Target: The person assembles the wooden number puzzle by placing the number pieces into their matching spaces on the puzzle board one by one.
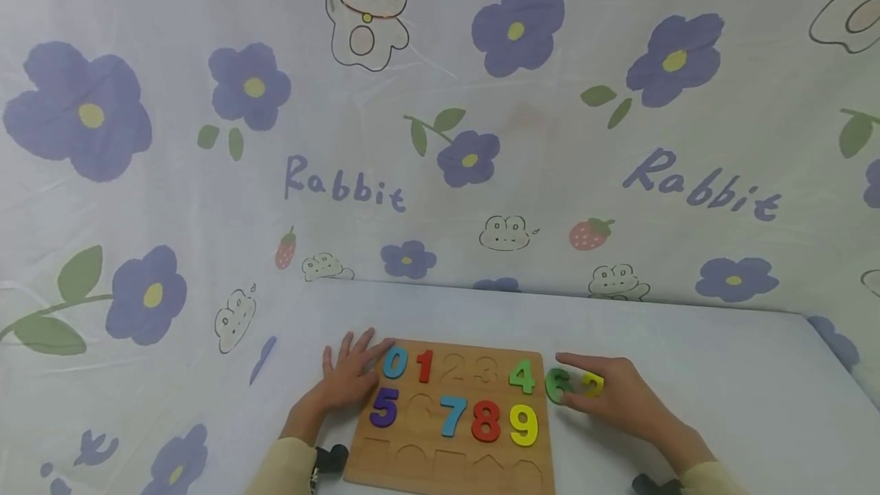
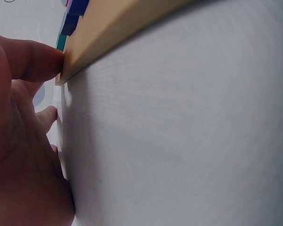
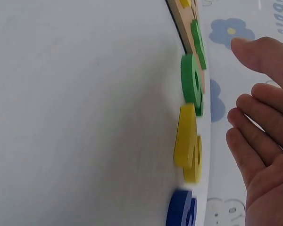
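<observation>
A wooden number board lies on the white table with 0, 1, 4, 5, 7, 8 and 9 in or on it. At its left edge my left hand rests with spread fingers; the thumb touches the board's side in the left wrist view. My right hand hovers over a green 6 and a yellow 2 right of the board. In the right wrist view its thumb and fingers stand apart from the pieces, holding nothing. A blue piece lies beyond the yellow one.
The recesses for 2, 3 and 6 show bare wood, as does the bottom row of shape outlines. Behind the table hangs a white cloth printed with flowers and rabbits.
</observation>
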`<state>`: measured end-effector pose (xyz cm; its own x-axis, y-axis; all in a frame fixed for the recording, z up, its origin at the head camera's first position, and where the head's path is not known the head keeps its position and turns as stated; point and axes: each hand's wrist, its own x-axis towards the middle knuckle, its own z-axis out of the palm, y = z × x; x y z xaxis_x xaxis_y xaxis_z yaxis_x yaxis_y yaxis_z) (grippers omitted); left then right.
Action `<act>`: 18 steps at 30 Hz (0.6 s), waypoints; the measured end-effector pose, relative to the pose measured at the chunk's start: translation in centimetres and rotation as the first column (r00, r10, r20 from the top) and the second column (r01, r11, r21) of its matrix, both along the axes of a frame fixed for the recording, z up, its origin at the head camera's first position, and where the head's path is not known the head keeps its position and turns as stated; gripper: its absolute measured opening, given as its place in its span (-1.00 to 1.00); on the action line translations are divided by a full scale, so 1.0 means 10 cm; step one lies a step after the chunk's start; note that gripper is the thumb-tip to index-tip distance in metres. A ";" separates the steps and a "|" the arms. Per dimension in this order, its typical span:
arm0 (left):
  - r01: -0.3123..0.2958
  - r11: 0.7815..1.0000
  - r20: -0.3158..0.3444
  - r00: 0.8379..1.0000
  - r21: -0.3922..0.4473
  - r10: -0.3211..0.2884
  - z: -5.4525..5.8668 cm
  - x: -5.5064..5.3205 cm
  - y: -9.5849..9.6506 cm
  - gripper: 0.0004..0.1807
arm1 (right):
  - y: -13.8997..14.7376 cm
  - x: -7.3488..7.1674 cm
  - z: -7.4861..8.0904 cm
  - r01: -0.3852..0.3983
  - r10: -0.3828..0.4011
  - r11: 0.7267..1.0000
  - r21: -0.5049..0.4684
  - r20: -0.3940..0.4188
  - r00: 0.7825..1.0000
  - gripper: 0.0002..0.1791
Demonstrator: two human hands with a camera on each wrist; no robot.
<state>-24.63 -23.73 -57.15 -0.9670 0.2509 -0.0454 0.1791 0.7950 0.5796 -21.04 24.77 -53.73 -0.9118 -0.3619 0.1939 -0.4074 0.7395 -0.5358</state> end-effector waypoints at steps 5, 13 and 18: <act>0.008 1.000 -0.009 1.000 0.021 -0.008 -0.03 0.00 -0.01 -0.25 | 0.15 0.05 0.02 0.034 -0.035 0.999 0.038 0.027 0.999 -0.29; -0.002 1.000 -0.023 1.000 -0.008 0.002 -0.11 -0.04 -0.02 -0.25 | 0.43 0.13 0.02 0.062 -0.063 0.996 0.068 0.008 0.998 -0.26; 0.009 1.000 -0.010 1.000 -0.004 -0.009 -0.06 -0.02 -0.01 -0.24 | 0.60 0.18 0.03 0.087 -0.088 0.994 0.069 0.013 0.996 -0.25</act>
